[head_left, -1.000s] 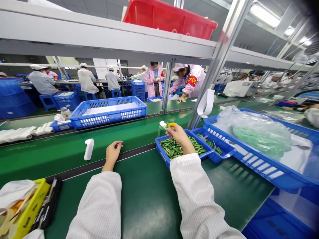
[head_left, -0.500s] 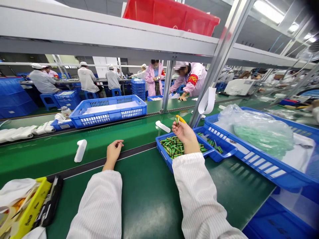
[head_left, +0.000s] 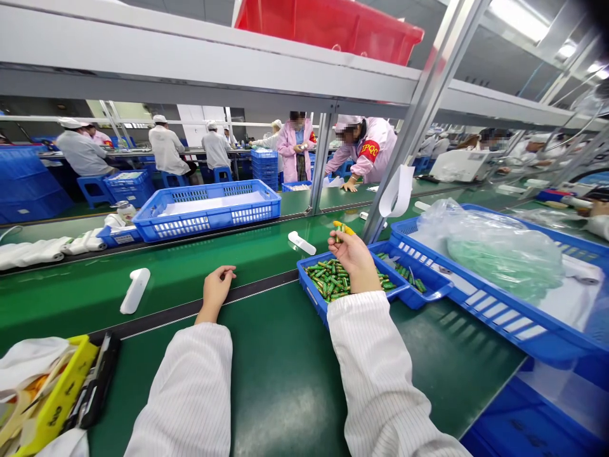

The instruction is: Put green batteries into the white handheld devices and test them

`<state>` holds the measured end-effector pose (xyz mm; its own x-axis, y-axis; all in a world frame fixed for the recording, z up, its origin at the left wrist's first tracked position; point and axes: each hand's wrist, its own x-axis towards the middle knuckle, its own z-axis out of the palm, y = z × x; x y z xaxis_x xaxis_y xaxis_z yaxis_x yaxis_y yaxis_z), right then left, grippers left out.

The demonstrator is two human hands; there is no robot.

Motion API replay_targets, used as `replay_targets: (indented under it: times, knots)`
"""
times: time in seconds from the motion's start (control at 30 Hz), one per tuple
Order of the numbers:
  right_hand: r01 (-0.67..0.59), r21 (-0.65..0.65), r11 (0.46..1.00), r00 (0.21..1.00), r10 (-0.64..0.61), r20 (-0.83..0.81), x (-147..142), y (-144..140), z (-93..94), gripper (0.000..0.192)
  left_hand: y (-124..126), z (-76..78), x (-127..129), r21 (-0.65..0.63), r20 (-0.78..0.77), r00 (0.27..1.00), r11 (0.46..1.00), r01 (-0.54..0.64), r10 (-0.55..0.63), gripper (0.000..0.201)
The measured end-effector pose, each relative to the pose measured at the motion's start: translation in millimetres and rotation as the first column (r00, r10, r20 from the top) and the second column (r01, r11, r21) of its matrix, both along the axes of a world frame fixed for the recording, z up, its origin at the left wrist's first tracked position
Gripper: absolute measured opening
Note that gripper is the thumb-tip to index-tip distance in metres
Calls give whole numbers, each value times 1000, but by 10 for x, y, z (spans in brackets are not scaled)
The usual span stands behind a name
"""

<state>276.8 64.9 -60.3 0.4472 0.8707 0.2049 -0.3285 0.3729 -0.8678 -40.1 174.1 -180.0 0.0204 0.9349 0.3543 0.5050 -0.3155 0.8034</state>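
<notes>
Head view, our stock: right hand pinching green-and-yellow cells above blue tray; left hand loosely curled, holding nothing, on conveyor edge.

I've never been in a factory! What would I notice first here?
Probably the red bin high on the shelf, then the right hand holding small green parts over a blue tray full of them. The left hand rests on the green belt's edge, and white pieces lie on the belt.
</notes>
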Motion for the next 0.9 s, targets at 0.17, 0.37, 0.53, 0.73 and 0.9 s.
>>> replay_targets:
  times: [0.17, 0.37, 0.53, 0.73, 0.9]
  knots:
    - [25, 10, 1000, 998, -25, 50, 5, -16, -2, 27, -38, 26, 81, 15, -89, 995, 999, -45, 46, 22]
    - [41, 37, 998, 990, -46, 133, 61, -7, -37, 36, -84, 135, 740, 66, -279, 959, 995, 78, -57, 24]
    - [-12, 23, 1000, 984, 8, 180, 111, -1, -92, 39, -14, 247, 1428, 12, -464, 866, 976, 219, -189, 48]
    - [-30, 54, 998, 981, 19, 194, 130, -28, -115, 39, 98, 326, 1867, -66, -537, 816, 975, 214, -215, 46]
    - [-73, 48, 996, 974, 61, 218, 96, -28, -89, 41, 177, 310, 1929, -137, -435, 875, 977, 166, -210, 38]
